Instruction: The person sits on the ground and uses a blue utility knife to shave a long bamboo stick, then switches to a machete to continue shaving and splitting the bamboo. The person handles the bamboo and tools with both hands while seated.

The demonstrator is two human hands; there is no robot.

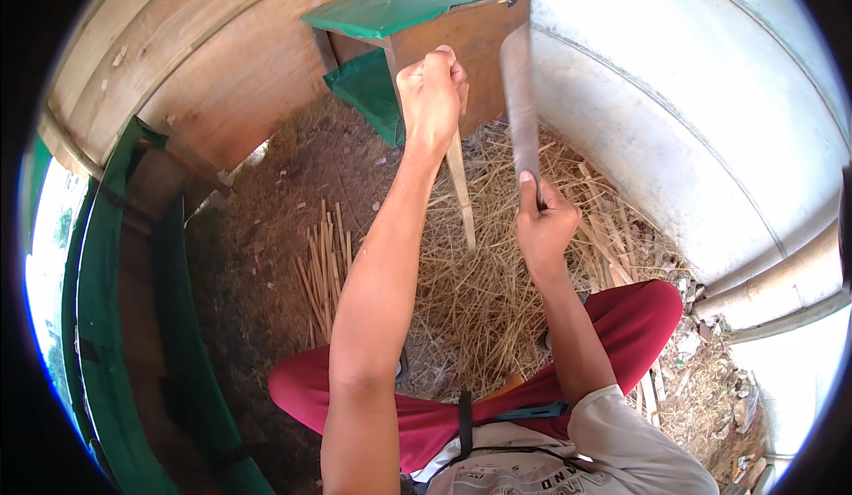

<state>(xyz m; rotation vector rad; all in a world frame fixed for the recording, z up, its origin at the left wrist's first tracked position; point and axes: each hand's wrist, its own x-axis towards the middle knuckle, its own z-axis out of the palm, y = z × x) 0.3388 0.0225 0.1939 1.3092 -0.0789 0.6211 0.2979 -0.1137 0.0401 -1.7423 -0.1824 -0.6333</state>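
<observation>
My left hand (431,100) is raised in front of me, its fingers wrapped round the upper end of a narrow split-bamboo strip (460,189). The strip slants down from the fist, and its pale lower tip hangs over the straw. To the right, my right hand (545,224) grips a machete (519,95) by its handle. The machete's long broad blade points up and is slightly smeared by motion. Blade and strip are apart. Below both hands spreads a heap of straw-like shavings (484,304).
A bundle of thin bamboo sticks (324,269) lies left of my left forearm. More split pieces (608,237) lie at right by the white sheet wall (674,113). A wooden box with a green cover (408,7) stands ahead. Green-covered framing (133,317) lines the left side.
</observation>
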